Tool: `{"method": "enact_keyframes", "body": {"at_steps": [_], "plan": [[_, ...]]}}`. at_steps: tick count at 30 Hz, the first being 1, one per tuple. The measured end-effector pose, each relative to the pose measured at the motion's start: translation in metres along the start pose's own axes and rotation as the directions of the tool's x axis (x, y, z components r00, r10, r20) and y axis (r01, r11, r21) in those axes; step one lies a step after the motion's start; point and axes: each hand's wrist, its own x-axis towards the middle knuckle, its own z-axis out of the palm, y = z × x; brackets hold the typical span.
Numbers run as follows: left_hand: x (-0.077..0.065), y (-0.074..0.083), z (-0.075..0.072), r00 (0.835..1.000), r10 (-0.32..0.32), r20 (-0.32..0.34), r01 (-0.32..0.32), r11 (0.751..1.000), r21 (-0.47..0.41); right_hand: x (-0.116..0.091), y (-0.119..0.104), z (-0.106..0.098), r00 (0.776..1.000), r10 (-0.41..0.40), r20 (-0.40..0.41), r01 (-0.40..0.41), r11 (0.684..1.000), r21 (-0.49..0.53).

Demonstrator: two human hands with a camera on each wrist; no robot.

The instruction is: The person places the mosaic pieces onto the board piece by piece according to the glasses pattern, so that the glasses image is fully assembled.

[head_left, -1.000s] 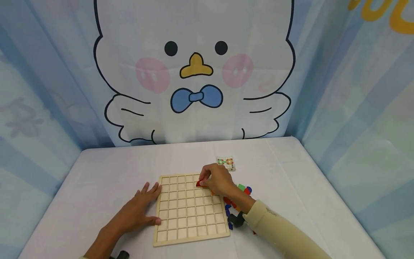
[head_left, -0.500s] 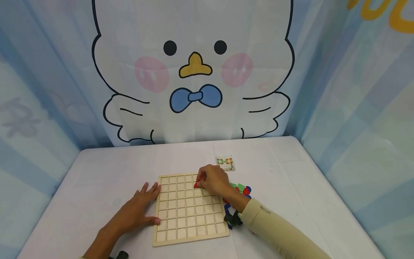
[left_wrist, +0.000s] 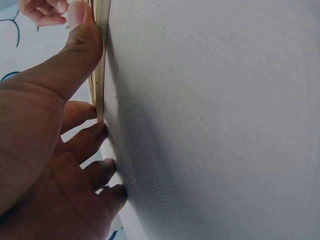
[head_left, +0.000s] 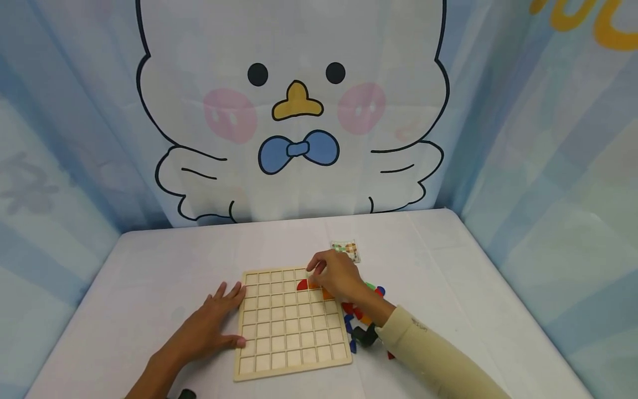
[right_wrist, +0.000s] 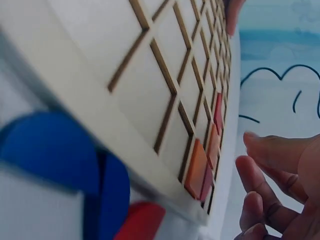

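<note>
A square wooden grid board point(head_left: 279, 361) lies on the white table. My left hand point(head_left: 214, 320) rests along its left edge with fingers spread, thumb and fingertips touching the frame in the left wrist view. A red quarter-round piece point(head_left: 302, 285) sits in a cell near the board's far side. Beside it are orange pieces point(head_left: 327, 294), also seen as an orange tile point(right_wrist: 196, 165) in the right wrist view, along with a darker red one. My right hand point(head_left: 338, 275) hovers just over these pieces, thumb and fingers apart, nothing between them.
Loose blue, red, green and orange pieces point(head_left: 349, 324) lie along the board's right side, partly under my right forearm. A small patterned card point(head_left: 351, 250) lies beyond the board. A printed curtain point(head_left: 299, 188) stands behind the table.
My right hand has let go of the red piece, which now lies in its cell, and has shifted slightly right. The left hand stays at the board's edge.
</note>
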Motion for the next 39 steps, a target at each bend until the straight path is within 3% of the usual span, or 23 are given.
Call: {"method": "enact_keyframes", "body": {"at_steps": [9, 19, 31, 39], "plan": [[0.0, -0.001, 0.001, 1.0, 0.001, -0.003, -0.001, 1.0, -0.002, -0.009, 0.018, -0.025, 0.99, 0.119, -0.069, -0.122, 0.992, -0.039], [-0.002, 0.003, -0.003, 1.0, -0.001, 0.004, 0.001, 1.0, -0.001, -0.032, 0.042, -0.041, 0.978, 0.207, -0.034, -0.209, 0.975, -0.07], [-0.003, 0.002, -0.002, 1.0, 0.006, -0.01, -0.006, 1.0, 0.007, -0.042, 0.06, -0.05, 0.975, 0.172, 0.141, -0.16, 0.983, -0.094], [-0.003, 0.003, -0.003, 1.0, 0.01, -0.011, -0.01, 1.0, -0.002, -0.041, 0.057, -0.046, 0.984, 0.131, 0.118, -0.108, 0.977, -0.184]]}}
